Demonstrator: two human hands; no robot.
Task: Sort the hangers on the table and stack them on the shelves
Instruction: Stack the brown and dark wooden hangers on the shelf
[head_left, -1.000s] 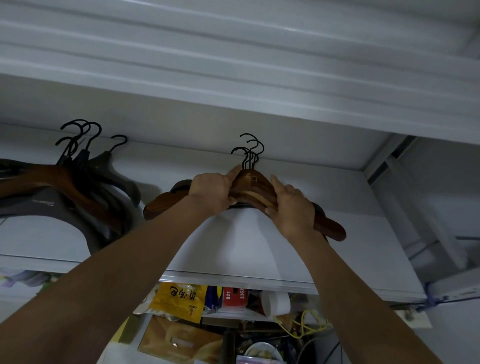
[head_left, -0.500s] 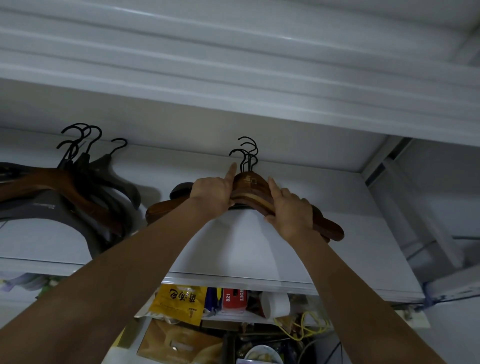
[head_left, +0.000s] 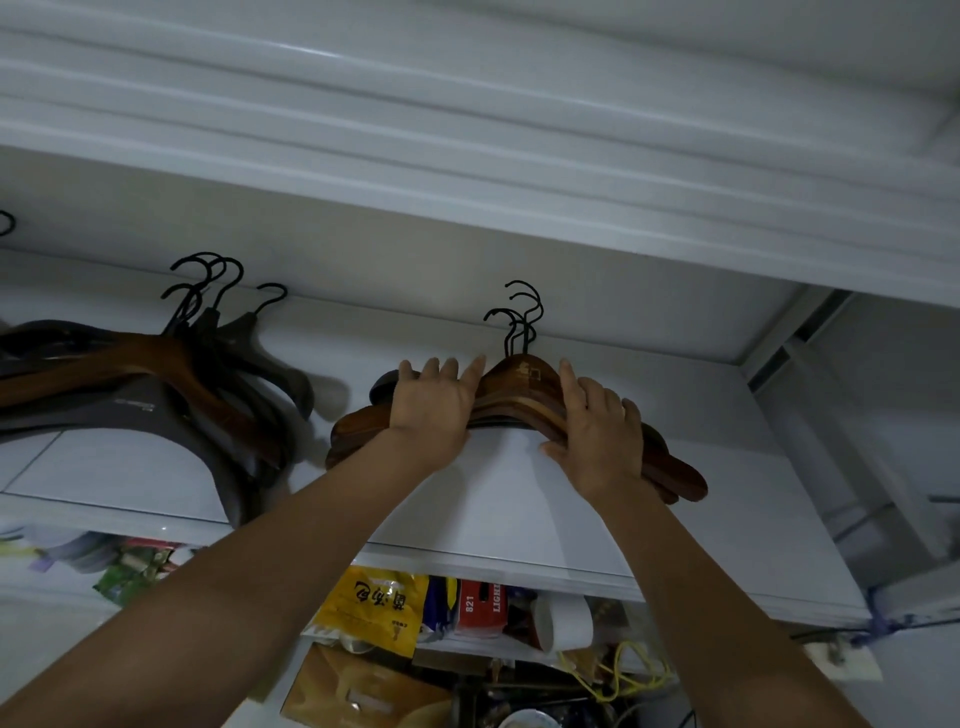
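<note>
Dim light, plain white wall (head_left: 415, 249)

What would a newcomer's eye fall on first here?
The left hand and right hand rest flat on a stack of brown wooden hangers mid-shelf, black hooks toward the back wall. Left of it lies a looser pile of grey and brown hangers on the same white shelf.

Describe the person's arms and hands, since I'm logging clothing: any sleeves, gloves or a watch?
Both forearms are bare to the frame edge; no sleeve shows. The left hand and right hand wear no gloves, and neither wrist carries a watch.
</note>
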